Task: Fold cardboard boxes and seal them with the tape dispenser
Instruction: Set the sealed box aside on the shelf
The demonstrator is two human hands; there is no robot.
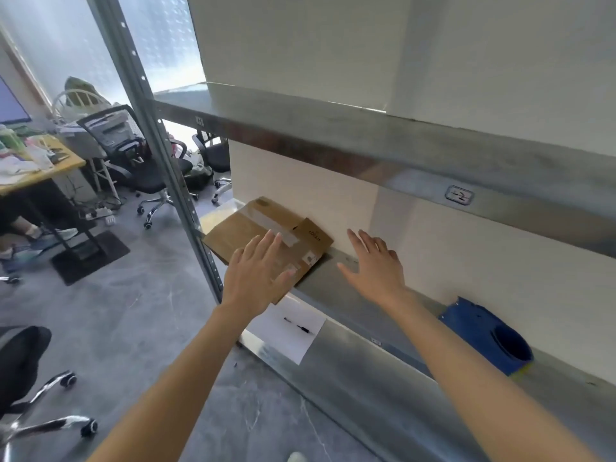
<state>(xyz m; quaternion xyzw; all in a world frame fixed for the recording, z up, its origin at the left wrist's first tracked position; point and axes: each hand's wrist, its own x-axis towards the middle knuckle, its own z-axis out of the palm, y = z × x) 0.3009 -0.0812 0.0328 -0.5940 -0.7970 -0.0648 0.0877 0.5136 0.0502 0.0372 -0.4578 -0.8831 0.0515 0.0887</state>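
A flattened brown cardboard box (pixel 240 228) with old clear tape strips lies on the left end of a metal shelf (pixel 336 288), its corner overhanging the front edge. My left hand (pixel 256 271) hovers over or rests on the box's near part, fingers spread, holding nothing. My right hand (pixel 373 265) is open over the bare shelf just right of the box, near the white wall. No tape dispenser is in view.
A blue container (pixel 490 335) lies on its side on the shelf at the right. A white paper label (pixel 290 331) hangs on the shelf's front. An upper shelf (pixel 366 151) overhangs. The upright post (pixel 160 135) stands left; office chairs (pixel 133 151) and a desk (pixel 36 168) behind.
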